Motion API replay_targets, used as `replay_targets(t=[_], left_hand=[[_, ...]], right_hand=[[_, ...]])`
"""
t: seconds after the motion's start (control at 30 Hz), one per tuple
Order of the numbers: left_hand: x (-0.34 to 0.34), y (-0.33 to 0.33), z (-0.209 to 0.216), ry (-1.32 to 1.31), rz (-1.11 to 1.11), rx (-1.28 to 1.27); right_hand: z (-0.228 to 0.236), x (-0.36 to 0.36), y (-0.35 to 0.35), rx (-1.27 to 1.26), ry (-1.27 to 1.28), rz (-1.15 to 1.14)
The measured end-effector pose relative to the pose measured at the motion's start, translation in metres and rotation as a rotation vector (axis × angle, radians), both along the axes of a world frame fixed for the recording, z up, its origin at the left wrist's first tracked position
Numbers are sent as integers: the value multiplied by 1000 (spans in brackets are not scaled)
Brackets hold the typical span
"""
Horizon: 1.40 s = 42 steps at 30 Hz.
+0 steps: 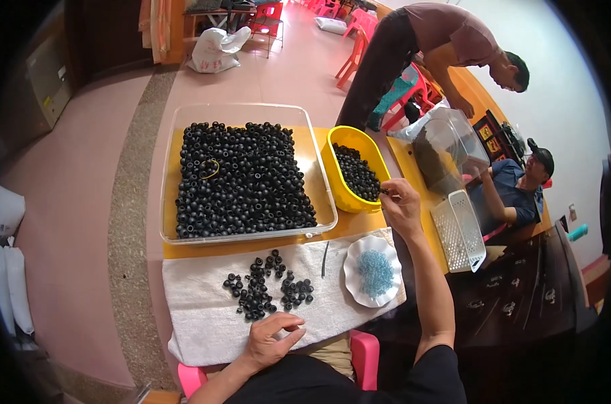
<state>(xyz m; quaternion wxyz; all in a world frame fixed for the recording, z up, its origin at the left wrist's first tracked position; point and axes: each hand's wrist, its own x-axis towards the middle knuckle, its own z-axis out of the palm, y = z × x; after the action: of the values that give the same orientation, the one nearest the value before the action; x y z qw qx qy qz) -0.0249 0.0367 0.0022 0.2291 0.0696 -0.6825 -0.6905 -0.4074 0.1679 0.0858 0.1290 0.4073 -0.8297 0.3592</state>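
Observation:
My left hand (272,340) rests at the near edge of a white cloth (197,289), fingers loosely bent, thumb and forefinger apart, nothing seen between them. Just beyond it lies a loose pile of small black ring-shaped parts (257,296). My right hand (402,207) is at the near right rim of a yellow tub (331,165), its fingertips pinched on a small black part (384,191), mostly covered by the fingers. More black parts (356,174) lie in the tub. Near my right forearm, a white scalloped dish (352,286) holds small pale blue pieces (375,273).
A large clear bin (167,202) full of black parts, with a yellowish band (210,168) on top, stands beyond the cloth. A thin dark strip (324,259) lies on the cloth. At right are a white perforated basket (459,232), a clear container (447,145) and two people (447,34).

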Motion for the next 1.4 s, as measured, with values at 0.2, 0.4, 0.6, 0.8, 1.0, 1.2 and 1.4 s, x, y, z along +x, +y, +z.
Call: replay_targets(t=[0.2, 0.4, 0.6, 0.8, 1.0, 1.2, 1.4], left_hand=[[2, -5, 2, -50, -15, 63], [0, -12, 0, -47, 15, 73], [-3, -18, 7, -8, 31, 108], [-3, -14, 5, 1, 24, 78], [-1, -5, 0, 22, 90, -29], [0, 0, -6, 40, 114, -47], [0, -1, -4, -3, 138, -31]], right_hand=[[15, -10, -10, 121, -77, -6], [31, 2, -59, 4, 196, -11], [28, 96, -39, 3, 244, 110], [-13, 179, -49, 317, -3, 371], [-43, 196, -65, 315, 8, 403], [-53, 196, -69, 506, -31, 401], [-59, 195, -65, 495, -43, 404]])
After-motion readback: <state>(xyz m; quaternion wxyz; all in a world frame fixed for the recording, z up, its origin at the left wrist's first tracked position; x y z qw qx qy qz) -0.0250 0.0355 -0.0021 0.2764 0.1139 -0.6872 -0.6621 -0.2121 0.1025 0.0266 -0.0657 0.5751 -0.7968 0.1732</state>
